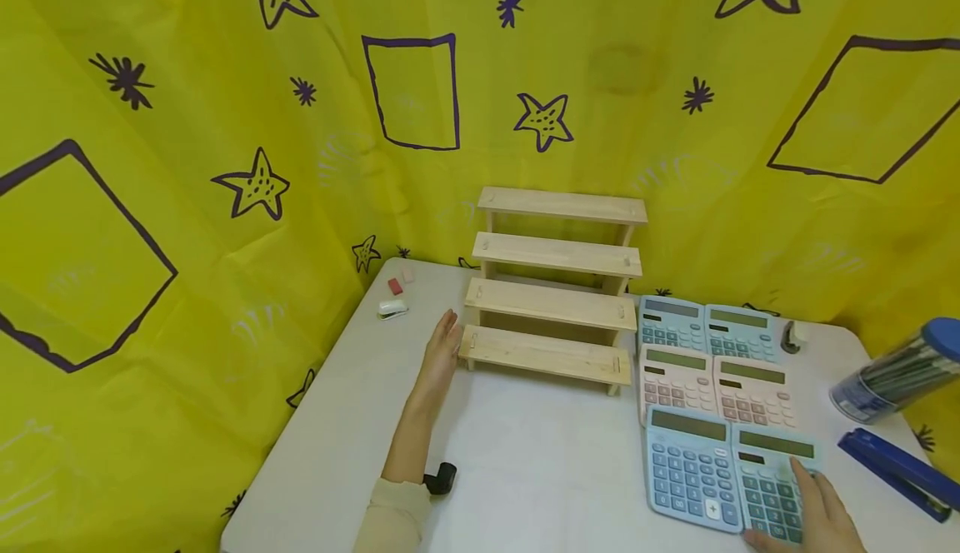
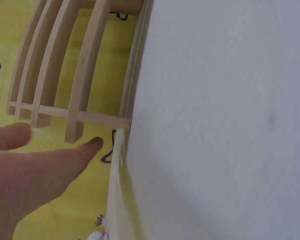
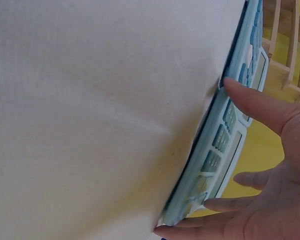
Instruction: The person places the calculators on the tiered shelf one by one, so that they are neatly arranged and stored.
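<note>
My left hand (image 1: 441, 357) is held upright at the left end of a four-step wooden display shelf (image 1: 551, 303), its fingers straight and nothing in its grasp. The left wrist view has the fingertips close to the lowest steps. My right hand (image 1: 823, 521) spreads over a teal calculator (image 1: 772, 486), which lies flat at the front of the group. In the right wrist view, the thumb is at one near corner of it and the outstretched fingers reach the other side. A blue calculator (image 1: 690, 470) lies right beside it.
Behind these lie two pink calculators (image 1: 675, 374) and two light blue ones (image 1: 670, 324). A blue stapler (image 1: 896, 470) and a blue-lidded jar of pencils (image 1: 892, 370) stand at right. A white stapler (image 1: 392, 309) and a red eraser (image 1: 395, 286) lie at back left. Yellow curtain encloses the table.
</note>
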Demonstrator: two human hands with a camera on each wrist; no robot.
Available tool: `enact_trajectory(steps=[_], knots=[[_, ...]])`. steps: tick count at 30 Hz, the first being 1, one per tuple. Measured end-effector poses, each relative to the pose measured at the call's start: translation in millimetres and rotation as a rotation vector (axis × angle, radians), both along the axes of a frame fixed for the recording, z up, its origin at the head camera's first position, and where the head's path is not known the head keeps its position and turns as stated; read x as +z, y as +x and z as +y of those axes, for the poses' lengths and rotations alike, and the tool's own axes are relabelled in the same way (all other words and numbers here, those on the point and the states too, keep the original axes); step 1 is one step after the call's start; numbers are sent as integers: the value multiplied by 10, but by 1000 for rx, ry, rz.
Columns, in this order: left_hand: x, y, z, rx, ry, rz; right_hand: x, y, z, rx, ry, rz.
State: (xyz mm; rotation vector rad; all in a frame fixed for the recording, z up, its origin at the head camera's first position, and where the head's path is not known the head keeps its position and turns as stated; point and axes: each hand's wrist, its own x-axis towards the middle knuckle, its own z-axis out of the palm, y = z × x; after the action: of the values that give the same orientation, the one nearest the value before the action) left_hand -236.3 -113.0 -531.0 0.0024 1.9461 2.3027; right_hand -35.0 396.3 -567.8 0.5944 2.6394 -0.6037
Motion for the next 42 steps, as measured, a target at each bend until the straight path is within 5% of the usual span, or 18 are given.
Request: enact_trajectory(steps=[9, 20, 25, 29, 36, 42], knots=[[-114, 1, 86, 128, 77, -31, 45, -4, -185, -98, 63, 49], [-102, -17, 75, 167, 156, -31, 147, 10, -202, -134, 98, 89], [-104, -6, 64, 169, 179, -27, 469, -42, -340, -141, 70, 128], [-119, -19, 55, 172, 203, -17, 847, -230, -544, -22, 45, 243], [-123, -34, 53, 185, 244, -19, 1528, -749, -1002, 232, -33, 606], [-151, -11, 51, 203, 255, -35, 1961, -1341, -1482, 347, -103, 690]])
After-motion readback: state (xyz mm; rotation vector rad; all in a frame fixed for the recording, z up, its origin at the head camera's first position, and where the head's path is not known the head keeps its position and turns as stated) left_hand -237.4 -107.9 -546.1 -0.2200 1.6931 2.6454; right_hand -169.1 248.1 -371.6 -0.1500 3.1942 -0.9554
